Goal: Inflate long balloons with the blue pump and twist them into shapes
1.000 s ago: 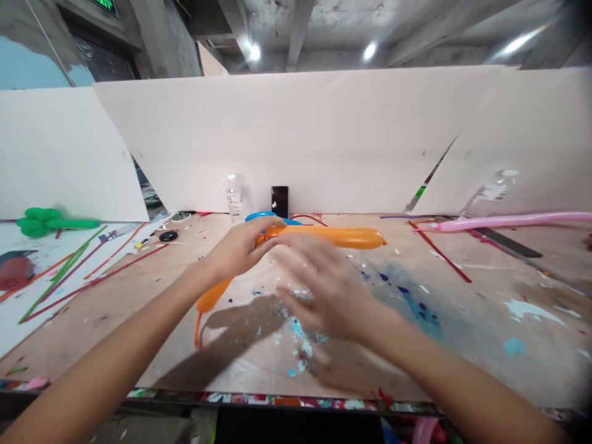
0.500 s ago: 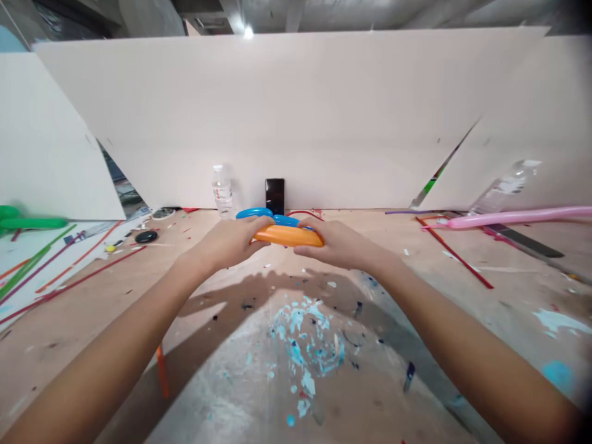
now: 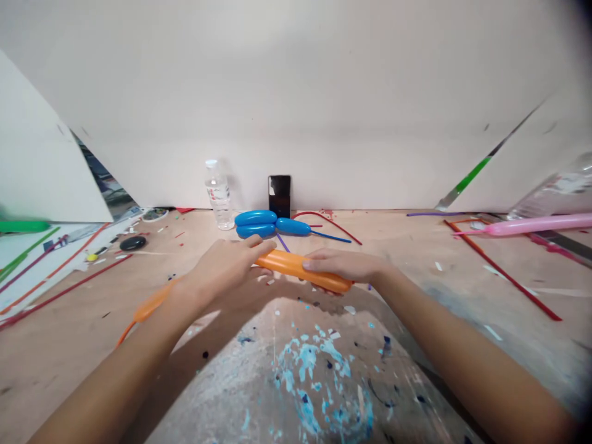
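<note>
Currently, from the head view, I have both hands on one orange balloon (image 3: 284, 263). My left hand (image 3: 234, 265) is clamped on its left end, thumb and fingers around it; my right hand (image 3: 345, 266) is closed round its right part, fingertips showing under the near side. Between the two grips the balloon lies bare and slants, its right end nearer me. Left of the left grip, an orange length (image 3: 155, 302) with a thin tail shows past the wrist; I can't tell whether it joins the held part, since the forearm hides that stretch.

Just beyond the left grip I see a blue twisted balloon (image 3: 256, 217) on the table (image 3: 393, 237), and behind it a black upright slab (image 3: 280, 194) and a clear bottle (image 3: 218, 197). Well right of the right grip lie a red strip (image 3: 513, 276) and a pink balloon (image 3: 541, 224). Nearer me than both grips, light-blue paint flecks (image 3: 308, 362) mark the tabletop.
</note>
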Available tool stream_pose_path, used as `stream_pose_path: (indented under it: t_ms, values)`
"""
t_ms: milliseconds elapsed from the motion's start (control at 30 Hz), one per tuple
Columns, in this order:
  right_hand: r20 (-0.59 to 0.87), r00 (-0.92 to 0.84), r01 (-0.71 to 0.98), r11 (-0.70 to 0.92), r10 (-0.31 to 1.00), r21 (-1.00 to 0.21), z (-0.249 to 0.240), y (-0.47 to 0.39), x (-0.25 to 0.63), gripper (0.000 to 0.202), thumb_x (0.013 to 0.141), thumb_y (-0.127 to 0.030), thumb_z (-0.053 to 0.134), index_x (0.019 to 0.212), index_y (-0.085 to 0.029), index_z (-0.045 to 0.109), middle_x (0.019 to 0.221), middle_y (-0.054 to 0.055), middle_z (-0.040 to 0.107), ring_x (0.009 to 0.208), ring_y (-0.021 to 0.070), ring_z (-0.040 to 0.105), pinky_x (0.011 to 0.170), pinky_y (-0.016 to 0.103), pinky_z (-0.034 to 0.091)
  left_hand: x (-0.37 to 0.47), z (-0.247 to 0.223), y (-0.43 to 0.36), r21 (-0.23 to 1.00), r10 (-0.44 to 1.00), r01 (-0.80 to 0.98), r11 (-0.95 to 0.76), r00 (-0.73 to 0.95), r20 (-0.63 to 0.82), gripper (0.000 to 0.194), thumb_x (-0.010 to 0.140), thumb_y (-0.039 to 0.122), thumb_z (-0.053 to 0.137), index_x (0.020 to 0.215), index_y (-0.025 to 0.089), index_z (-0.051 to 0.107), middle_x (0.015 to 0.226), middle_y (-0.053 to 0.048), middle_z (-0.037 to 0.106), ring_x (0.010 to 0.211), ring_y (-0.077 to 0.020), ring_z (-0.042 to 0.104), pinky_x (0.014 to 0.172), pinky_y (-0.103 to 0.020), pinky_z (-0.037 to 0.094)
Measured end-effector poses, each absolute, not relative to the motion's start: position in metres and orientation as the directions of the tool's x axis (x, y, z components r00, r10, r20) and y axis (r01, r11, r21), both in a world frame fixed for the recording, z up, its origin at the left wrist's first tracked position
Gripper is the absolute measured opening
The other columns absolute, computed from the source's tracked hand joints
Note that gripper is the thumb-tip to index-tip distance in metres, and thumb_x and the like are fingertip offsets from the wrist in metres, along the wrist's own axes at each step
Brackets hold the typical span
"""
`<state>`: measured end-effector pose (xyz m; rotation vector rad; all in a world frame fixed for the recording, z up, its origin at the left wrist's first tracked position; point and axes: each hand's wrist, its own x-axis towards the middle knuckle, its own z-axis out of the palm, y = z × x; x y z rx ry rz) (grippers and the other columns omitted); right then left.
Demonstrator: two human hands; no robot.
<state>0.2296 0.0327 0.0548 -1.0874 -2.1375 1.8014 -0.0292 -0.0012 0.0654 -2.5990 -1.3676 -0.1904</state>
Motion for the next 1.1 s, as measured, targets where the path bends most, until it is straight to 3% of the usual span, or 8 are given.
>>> stream_pose_path:
  t_ms: [100, 267, 433, 567, 667, 767, 867, 1100]
  values:
    - [-0.381, -0.734, 0.401, -0.094, 0.562, -0.911, 0.045, 0.036, 0.228, 0.042, 0.085, -0.058, 0.051, 0.085, -0.017, 0.062, 0.065, 0.001, 0.061, 0.049, 0.0111, 0.055, 0.043, 0.022, 0.040, -0.025, 0.063, -0.004, -0.085, 0.801, 0.819, -0.567, 0.572, 0.173, 0.051, 0.089, 0.046, 0.050, 0.138, 0.034, 0.037, 0.119, -0.005, 0.062, 0.084, -0.0223, 0.065, 0.072, -0.032, 0.046]
    - [-0.166, -0.692, 0.299, 0.070, 0.703, -0.952, 0.044, 0.030, 0.222, 0.043, 0.085, -0.060, 0.051, 0.085, -0.017, 0.059, 0.065, 0.000, 0.058, 0.048, 0.0087, 0.051, 0.042, 0.020, 0.038, -0.015, 0.063, -0.009, 0.066, 0.855, 0.856, -0.512, 0.501, 0.130, 0.036, 0.093, 0.049, 0.039, 0.120, 0.028, 0.051, 0.103, -0.006, 0.066, 0.080, -0.0242, 0.064, 0.068, -0.034, 0.045]
    - [0.019, -0.501, 0.057, 0.055, 0.866, -0.997, 0.046, 0.020, 0.208, 0.051, 0.086, -0.066, 0.043, 0.080, -0.017, 0.058, 0.064, 0.001, 0.058, 0.049, 0.0100, 0.054, 0.044, 0.021, 0.041, -0.011, 0.069, -0.010, 0.345, 0.884, 0.820, -0.457, 0.373, 0.282, 0.043, 0.094, 0.048, 0.037, 0.130, 0.023, 0.041, 0.100, -0.008, 0.066, 0.083, -0.0245, 0.063, 0.072, -0.036, 0.046]
    - [0.081, -0.433, -0.112, 0.036, 0.898, -0.993, 0.050, 0.008, 0.191, 0.052, 0.082, -0.068, 0.047, 0.080, -0.017, 0.057, 0.063, 0.001, 0.058, 0.048, 0.0102, 0.053, 0.044, 0.022, 0.041, -0.011, 0.077, -0.013, 0.449, 0.867, 0.768, -0.457, 0.273, 0.416, 0.039, 0.094, 0.048, 0.040, 0.119, 0.019, 0.048, 0.095, -0.007, 0.065, 0.084, -0.0239, 0.061, 0.075, -0.037, 0.045]
    - [0.220, -0.245, -0.218, 0.167, 0.944, -0.962, 0.056, -0.001, 0.176, 0.051, 0.083, -0.068, 0.046, 0.080, -0.018, 0.056, 0.064, 0.001, 0.057, 0.050, 0.0109, 0.052, 0.048, 0.024, 0.043, -0.005, 0.078, -0.020, 0.516, 0.875, 0.723, -0.460, 0.271, 0.400, 0.040, 0.094, 0.047, 0.038, 0.119, 0.018, 0.046, 0.091, -0.007, 0.064, 0.080, -0.0228, 0.060, 0.072, -0.037, 0.045]
    - [0.360, -0.067, -0.205, 0.340, 0.930, -0.918, 0.057, -0.004, 0.161, 0.048, 0.085, -0.065, 0.044, 0.083, -0.019, 0.056, 0.074, 0.004, 0.060, 0.061, 0.0138, 0.056, 0.058, 0.027, 0.047, 0.003, 0.075, -0.026, 0.589, 0.849, 0.616, -0.523, 0.315, 0.424, 0.047, 0.092, 0.047, 0.044, 0.129, 0.018, 0.038, 0.110, -0.011, 0.061, 0.092, -0.0231, 0.060, 0.079, -0.039, 0.046]
    - [0.365, -0.019, -0.159, 0.357, 0.931, -0.920, 0.050, -0.002, 0.150, 0.052, 0.087, -0.067, 0.037, 0.095, -0.020, 0.056, 0.083, 0.005, 0.060, 0.073, 0.0171, 0.058, 0.068, 0.031, 0.049, 0.006, 0.071, -0.027, 0.643, 0.849, 0.555, -0.528, 0.315, 0.424, 0.068, 0.082, 0.051, 0.059, 0.135, 0.020, 0.032, 0.121, -0.012, 0.056, 0.097, -0.0249, 0.059, 0.082, -0.041, 0.047]
    - [0.296, -0.199, -0.098, 0.282, 0.934, -0.954, 0.038, -0.002, 0.146, 0.069, 0.087, -0.073, 0.016, 0.119, -0.022, 0.050, 0.107, 0.011, 0.060, 0.103, 0.0241, 0.057, 0.080, 0.035, 0.051, 0.003, 0.071, -0.024, 0.731, 0.890, 0.509, -0.455, 0.252, 0.379, 0.091, 0.058, 0.050, 0.079, 0.132, 0.020, 0.035, 0.121, -0.012, 0.057, 0.105, -0.0295, 0.058, 0.087, -0.046, 0.048]
